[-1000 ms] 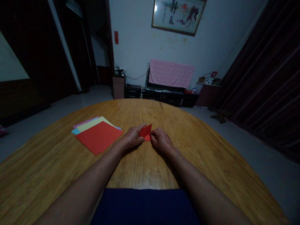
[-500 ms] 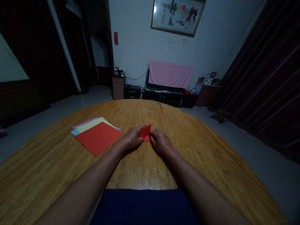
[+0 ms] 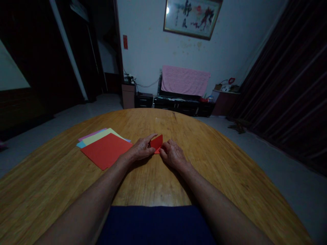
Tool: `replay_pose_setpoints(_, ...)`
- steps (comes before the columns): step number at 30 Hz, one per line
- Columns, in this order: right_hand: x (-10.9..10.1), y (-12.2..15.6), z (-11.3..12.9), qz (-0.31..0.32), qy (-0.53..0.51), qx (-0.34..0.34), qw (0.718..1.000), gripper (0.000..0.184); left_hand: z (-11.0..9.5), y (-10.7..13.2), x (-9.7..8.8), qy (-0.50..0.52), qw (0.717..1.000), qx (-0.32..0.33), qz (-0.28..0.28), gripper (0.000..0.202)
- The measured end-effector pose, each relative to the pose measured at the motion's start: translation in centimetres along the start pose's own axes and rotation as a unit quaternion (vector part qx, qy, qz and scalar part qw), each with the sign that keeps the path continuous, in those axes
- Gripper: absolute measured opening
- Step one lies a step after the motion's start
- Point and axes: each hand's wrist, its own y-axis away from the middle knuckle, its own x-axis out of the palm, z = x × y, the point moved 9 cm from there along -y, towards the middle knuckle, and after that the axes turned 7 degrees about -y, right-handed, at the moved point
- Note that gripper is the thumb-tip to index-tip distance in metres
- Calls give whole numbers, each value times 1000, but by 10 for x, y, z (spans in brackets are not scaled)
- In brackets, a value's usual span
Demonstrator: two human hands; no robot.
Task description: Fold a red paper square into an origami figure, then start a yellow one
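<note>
A small folded piece of red paper (image 3: 156, 143) is held between my two hands just above the wooden table (image 3: 158, 183). One flap of it stands up while the lower part lies nearly flat. My left hand (image 3: 141, 148) grips its left side, thumb in front and fingers behind. At the lower right edge, the bent fingers of my right hand (image 3: 173, 153) pinch the paper. Left of my left hand lies a fanned stack of coloured sheets, with a red sheet (image 3: 106, 151) on top and a yellow sheet (image 3: 98, 135) beneath it.
The round table's far edge faces a low black cabinet (image 3: 167, 103). Over a screen on the cabinet hangs a pink towel (image 3: 185, 80). A framed picture (image 3: 192, 17) is on the wall, and a dark curtain (image 3: 278, 71) hangs at the right.
Both hands have shifted slightly left with the folded red paper. My right fingers have moved a little further over its lower part, and the left fingers are more spread along the raised flap.
</note>
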Motion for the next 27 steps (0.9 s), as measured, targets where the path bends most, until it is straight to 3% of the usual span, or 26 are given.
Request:
replay_pose_setpoints(7,-1,0,0,6,-5,2,1000,18,16,-1,-3,22,999,-34,-4,81)
replay_pose_setpoints(15,-2,1,1,10,6,8,1000,18,2,4,-2,-11,1000,2,-9,75)
replay_pose_setpoints(27,2,-2,-6,-28,-51,1,998,15,3,2,0,-19,1000,20,-5,76)
